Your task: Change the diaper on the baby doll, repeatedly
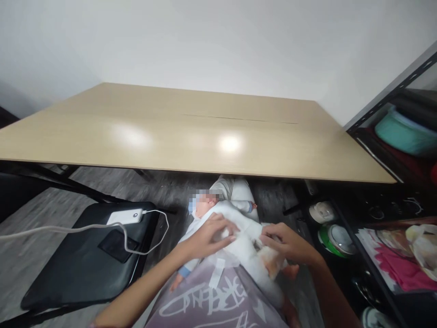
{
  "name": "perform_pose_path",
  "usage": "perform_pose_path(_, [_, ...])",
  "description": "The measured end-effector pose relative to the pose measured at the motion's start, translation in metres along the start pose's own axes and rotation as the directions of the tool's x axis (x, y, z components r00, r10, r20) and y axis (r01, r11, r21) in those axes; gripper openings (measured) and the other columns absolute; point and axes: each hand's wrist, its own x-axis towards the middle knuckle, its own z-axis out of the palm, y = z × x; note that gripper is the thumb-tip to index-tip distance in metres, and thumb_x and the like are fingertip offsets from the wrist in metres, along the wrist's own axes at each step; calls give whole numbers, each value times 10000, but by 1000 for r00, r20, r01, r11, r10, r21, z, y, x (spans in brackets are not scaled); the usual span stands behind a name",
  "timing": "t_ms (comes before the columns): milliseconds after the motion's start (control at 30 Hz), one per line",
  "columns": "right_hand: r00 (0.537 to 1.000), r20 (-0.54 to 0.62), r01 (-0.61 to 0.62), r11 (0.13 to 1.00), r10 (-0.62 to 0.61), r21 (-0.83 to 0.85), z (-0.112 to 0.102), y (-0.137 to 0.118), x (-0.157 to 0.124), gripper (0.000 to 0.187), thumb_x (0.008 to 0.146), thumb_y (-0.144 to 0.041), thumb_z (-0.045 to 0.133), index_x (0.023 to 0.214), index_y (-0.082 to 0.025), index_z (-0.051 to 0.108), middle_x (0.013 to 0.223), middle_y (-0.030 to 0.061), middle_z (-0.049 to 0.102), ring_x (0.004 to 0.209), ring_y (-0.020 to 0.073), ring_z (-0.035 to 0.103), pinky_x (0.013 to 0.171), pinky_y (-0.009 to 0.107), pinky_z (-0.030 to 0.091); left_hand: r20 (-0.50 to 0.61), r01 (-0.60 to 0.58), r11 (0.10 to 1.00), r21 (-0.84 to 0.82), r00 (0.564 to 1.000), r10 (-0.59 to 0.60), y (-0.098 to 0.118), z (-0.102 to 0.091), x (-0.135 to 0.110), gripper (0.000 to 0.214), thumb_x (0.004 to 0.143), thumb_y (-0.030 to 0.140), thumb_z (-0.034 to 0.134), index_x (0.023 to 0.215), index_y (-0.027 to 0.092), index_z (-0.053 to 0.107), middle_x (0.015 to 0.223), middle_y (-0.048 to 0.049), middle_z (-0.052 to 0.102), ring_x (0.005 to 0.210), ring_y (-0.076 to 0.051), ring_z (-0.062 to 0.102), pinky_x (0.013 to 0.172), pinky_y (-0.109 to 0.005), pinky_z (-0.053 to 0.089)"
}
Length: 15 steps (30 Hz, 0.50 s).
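A baby doll (235, 228) in a white suit with blue cuffs lies across my lap, head toward the table. My left hand (211, 234) rests on its chest with fingers bent, pressing the white cloth. My right hand (285, 241) grips the white cloth at the doll's waist, fingers curled over it. A strip of white tape (218, 269) shows near the doll's side, on my printed purple garment (215, 298).
A wide wooden table (191, 132) spans the view in front of me. A black chair seat (82, 259) at my left carries a white power bank (124, 217) and cable. A black shelf rack (385, 218) at my right holds bowls, tape rolls and bags.
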Motion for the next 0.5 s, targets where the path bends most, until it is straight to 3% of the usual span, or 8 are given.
perform_pose_path(67, [985,83,-152,988,149,37,-3,4,-19,521,1126,-617,547,864,-198,711,776,-2,671,728,168,575,681,290,389,148,-65,978,197,988,36,5,5,41,536,1061,589,714,1421,193,705,1398,-152,733,1270,-313,641,1134,-445,499])
perform_pose_path(133, [957,105,-274,961,270,25,5,8,-29,481,1102,-612,561,888,-205,703,748,5,693,696,179,585,647,290,369,379,-169,921,352,925,25,8,23,88,634,970,597,805,1416,156,712,1469,-197,708,1390,-385,610,1203,-517,467])
perform_pose_path(200, [943,60,-325,945,327,-42,21,13,-32,414,1067,-557,592,854,-213,683,752,19,714,711,195,598,638,297,338,581,-219,882,418,811,-74,9,51,133,562,848,499,911,1269,152,776,1380,-180,773,1431,-415,613,1237,-536,447])
perform_pose_path(300, [935,-22,-353,932,353,-79,49,25,-34,365,1003,-461,600,738,-212,635,761,35,715,745,206,596,654,314,304,697,-229,881,413,703,-144,7,91,173,363,642,318,1015,909,189,805,1023,-102,849,1139,-385,768,1092,-481,553])
perform_pose_path(333, [929,-41,-369,927,367,-60,57,31,-36,360,977,-452,600,709,-212,614,734,34,697,732,206,587,658,320,303,703,-220,885,411,694,-155,5,98,177,360,605,282,1024,870,188,799,965,-99,846,1065,-379,783,1029,-466,577])
perform_pose_path(400, [912,-76,-404,915,403,-3,72,44,-41,363,936,-478,605,682,-218,589,688,31,654,717,216,582,673,329,334,682,-194,890,412,714,-161,3,101,172,446,623,286,1017,1005,164,822,1035,-136,853,1069,-390,785,965,-454,591])
perform_pose_path(500, [900,-122,-406,906,419,123,87,64,-48,332,858,-532,648,694,-251,580,745,47,658,788,288,648,730,385,472,570,-137,904,405,811,-133,2,82,147,657,828,424,915,1379,123,724,1295,-202,812,1231,-403,740,994,-459,576])
